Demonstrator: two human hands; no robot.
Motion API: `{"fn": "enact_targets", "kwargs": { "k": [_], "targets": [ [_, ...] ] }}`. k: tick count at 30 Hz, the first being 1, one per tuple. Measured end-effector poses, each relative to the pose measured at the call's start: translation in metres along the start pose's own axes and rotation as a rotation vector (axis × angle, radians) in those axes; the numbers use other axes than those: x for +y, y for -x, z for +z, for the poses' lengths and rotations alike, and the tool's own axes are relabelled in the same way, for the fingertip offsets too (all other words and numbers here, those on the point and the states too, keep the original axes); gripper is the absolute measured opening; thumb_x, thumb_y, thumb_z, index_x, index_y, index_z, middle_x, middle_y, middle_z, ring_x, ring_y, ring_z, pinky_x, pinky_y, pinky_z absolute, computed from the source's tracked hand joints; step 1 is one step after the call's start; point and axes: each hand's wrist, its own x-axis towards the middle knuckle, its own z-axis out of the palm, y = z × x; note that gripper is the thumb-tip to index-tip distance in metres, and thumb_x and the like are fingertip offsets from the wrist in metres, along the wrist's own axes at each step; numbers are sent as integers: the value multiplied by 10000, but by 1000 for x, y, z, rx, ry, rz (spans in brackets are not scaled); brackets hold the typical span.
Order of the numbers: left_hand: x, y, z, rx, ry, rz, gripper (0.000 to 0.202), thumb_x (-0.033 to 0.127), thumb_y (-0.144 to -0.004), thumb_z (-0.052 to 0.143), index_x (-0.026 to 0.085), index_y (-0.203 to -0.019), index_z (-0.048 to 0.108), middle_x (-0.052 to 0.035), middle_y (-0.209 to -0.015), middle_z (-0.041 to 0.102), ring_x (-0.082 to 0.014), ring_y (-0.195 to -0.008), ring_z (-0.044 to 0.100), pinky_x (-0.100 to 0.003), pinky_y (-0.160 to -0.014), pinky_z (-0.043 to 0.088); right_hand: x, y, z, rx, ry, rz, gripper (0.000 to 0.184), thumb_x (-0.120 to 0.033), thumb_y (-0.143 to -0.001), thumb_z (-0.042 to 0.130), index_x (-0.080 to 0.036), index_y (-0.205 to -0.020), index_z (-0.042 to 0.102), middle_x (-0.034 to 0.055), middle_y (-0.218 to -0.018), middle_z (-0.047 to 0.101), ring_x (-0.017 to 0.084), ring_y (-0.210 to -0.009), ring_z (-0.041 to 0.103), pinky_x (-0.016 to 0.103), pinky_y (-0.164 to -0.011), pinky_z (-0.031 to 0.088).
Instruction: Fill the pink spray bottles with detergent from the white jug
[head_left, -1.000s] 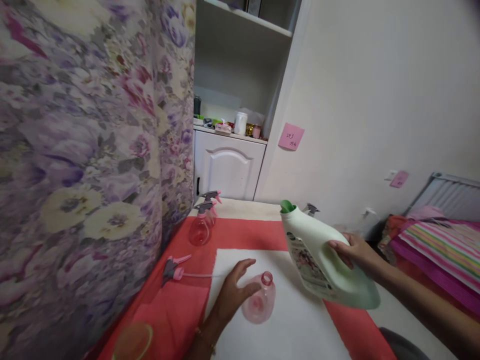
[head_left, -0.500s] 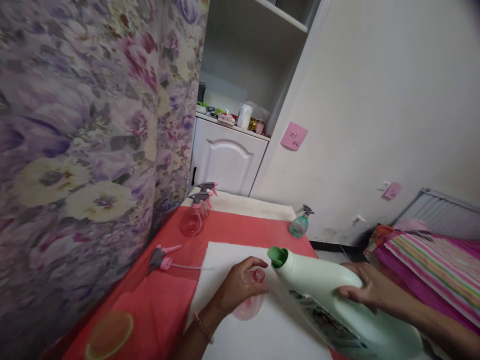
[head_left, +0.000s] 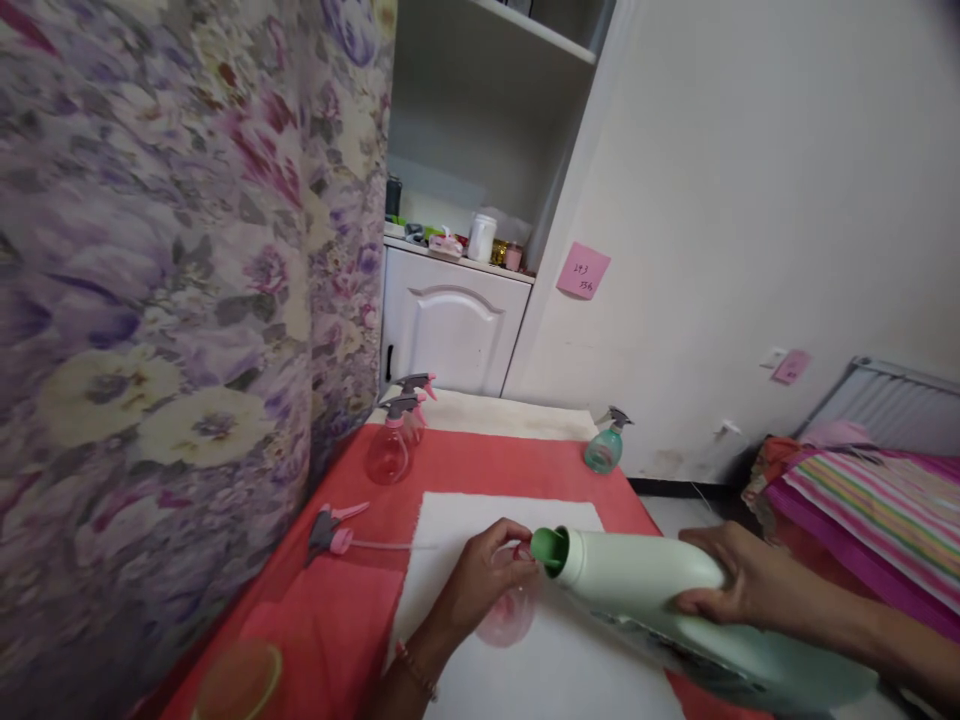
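Observation:
My left hand [head_left: 480,580] is wrapped round the neck of a small clear pink bottle [head_left: 510,615] that stands open on a white cloth [head_left: 555,670]. A large pale green jug [head_left: 675,610] lies tipped almost flat, gripped by my right hand [head_left: 739,585] on its upper side. The jug's green spout [head_left: 551,548] sits right at the pink bottle's mouth. The bottle's pink and grey trigger sprayer [head_left: 334,527], with its tube, lies loose on the red tablecloth [head_left: 480,465] to the left.
Two pink spray bottles [head_left: 397,440] stand at the table's far left, and a teal spray bottle [head_left: 606,445] at the far right. A flowered curtain [head_left: 172,300] hangs close on the left. An orange lid [head_left: 240,685] lies near the front edge. A bed with striped bedding [head_left: 885,510] is at right.
The green jug has been lowered and tipped from upright-tilted to nearly flat, bringing its spout to the pink bottle's mouth. My left hand closed round the bottle's neck.

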Motion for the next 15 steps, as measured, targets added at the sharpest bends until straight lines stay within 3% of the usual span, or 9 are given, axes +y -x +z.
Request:
{"fn": "enact_targets", "kwargs": {
  "k": [6,15],
  "targets": [
    [6,0,-1,19,-22,1,208,205,-712,720,179,-912,671,-7,-877,685,-203,-892,623,-299,-821,460,-6,-2,-2,4,46,-14,233,-415,-720,729,-195,-746,660,-8,-654,649,139,-580,540,202,-468,340],
    [0,-2,-4,1,-120,43,187,259,-761,718,185,-933,703,-38,-925,707,-220,-922,630,-304,-845,460,-28,2,-15,-13,195,-14,290,-455,-714,715,-176,-751,644,-10,-647,629,133,-578,542,215,-494,323]
  ]
}}
